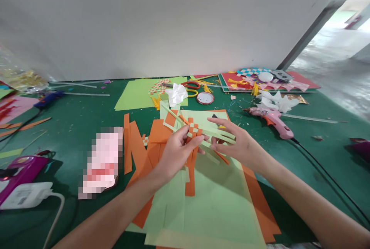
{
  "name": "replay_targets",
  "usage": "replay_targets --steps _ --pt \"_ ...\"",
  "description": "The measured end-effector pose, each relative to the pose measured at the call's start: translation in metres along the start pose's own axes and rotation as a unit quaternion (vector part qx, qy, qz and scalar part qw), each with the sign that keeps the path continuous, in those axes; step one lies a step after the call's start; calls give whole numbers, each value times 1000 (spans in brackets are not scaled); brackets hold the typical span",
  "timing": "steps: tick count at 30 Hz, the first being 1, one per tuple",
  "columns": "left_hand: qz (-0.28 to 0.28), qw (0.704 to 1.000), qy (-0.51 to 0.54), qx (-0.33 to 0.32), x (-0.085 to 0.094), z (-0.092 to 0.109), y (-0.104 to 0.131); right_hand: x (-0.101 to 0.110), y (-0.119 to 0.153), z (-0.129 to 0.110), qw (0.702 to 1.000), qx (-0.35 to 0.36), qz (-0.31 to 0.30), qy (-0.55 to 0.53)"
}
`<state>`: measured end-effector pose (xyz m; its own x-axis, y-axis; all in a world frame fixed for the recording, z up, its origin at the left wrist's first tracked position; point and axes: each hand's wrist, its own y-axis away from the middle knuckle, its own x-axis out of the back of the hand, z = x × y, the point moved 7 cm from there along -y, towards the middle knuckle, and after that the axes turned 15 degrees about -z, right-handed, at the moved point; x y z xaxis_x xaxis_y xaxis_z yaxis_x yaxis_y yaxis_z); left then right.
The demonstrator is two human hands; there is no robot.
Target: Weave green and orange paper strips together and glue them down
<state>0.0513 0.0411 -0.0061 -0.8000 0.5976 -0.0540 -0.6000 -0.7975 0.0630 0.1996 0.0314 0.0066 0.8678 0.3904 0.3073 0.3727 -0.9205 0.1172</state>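
- Orange and pale-green paper strips are crossing in a small woven piece (pixel 194 126), which is hanging over the green sheets (pixel 219 199), in front of the person and between the two hands.
- The left hand (pixel 179 145) is closing on this piece's near-left edge, thumb on top and fingers curling beneath, probably so that the crossings are staying tight.
- The right hand (pixel 238 139) is spreading its fingers loosely around the free pale-green ends, index finger raised; this is perhaps leaving room for sorting single strips. Whether its lower fingertips are touching one, I cannot tell.
- Loose orange paper (pixel 138 143) is lying just left of the sheets, seemingly for easy reach.
- The pink glue gun (pixel 273 121) is resting on its side, its cord trailing off to the right.
- White tissue (pixel 176 95) is covering part of the scissors (pixel 191 84).
- Pixelation is masking the phone-like object (pixel 102 160), and the right border is cutting off a purple item (pixel 361 148).
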Motion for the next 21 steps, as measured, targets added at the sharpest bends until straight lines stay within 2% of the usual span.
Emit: replay_targets --steps 5,8,14,21 --pt "11 1000 -6 23 4 -3 0 5 0 3 1000 7 1 -5" --pt "-4 1000 8 26 2 -4 0 9 1 5 1000 0 5 -14" --pt "-15 999 45 14 -1 -2 0 19 3 3 998 -14 39 39" --pt "-24 999 47 11 -2 -5 -1 17 2 6 999 -23 18 30"
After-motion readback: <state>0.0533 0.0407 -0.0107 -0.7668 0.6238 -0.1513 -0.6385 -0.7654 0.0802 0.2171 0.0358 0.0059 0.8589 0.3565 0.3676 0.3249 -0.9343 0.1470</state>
